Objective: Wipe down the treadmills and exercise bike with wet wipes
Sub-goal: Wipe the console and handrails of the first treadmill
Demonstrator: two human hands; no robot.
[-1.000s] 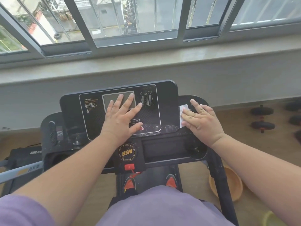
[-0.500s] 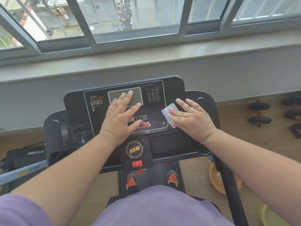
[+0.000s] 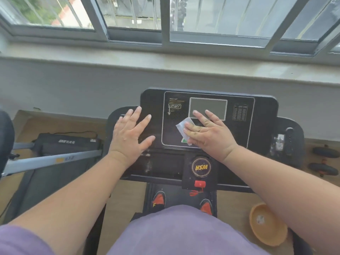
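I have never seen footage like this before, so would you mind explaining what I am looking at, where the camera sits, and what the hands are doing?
This is one wide-angle view from a camera worn on a person's head, looking forward and down, so the two bare arms reaching in belong to the wearer. No robot is involved.

The black slab ahead is a treadmill console with a grey screen, facing a window. The right hand lies flat with straight fingers, pressing a wet wipe against the panel just below the screen. The left hand rests open on the console's left side, holding nothing.

On the floor to the right lie an orange bowl and dumbbells. Another machine stands to the left.
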